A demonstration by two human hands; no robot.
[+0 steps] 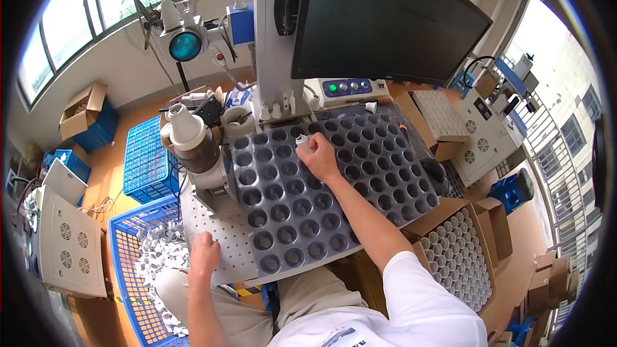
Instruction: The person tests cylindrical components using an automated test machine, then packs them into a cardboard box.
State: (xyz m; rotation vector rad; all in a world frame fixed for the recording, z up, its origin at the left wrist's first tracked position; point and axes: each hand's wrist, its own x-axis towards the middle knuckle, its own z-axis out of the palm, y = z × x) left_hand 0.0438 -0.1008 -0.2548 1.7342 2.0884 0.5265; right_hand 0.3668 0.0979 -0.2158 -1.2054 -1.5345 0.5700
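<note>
My right hand (317,158) is closed around a small white plastic part (302,141) with a narrow top. It is over the far rows of a black tray (259,204) full of round cups. My left hand (204,252) rests by the edge of a perforated metal plate (234,241), its fingers curled in. Whatever it may hold is hidden. Just beyond that hand, a machine fixture (204,162) carries a larger white cone-shaped part (185,127) on a dark round holder.
A blue basket (122,244) heaped with white parts is at the left, near my knee. On the right, a cardboard box (419,226) holds rows of white round parts. A dark monitor (385,22) and a control box with buttons (348,88) stand behind the tray.
</note>
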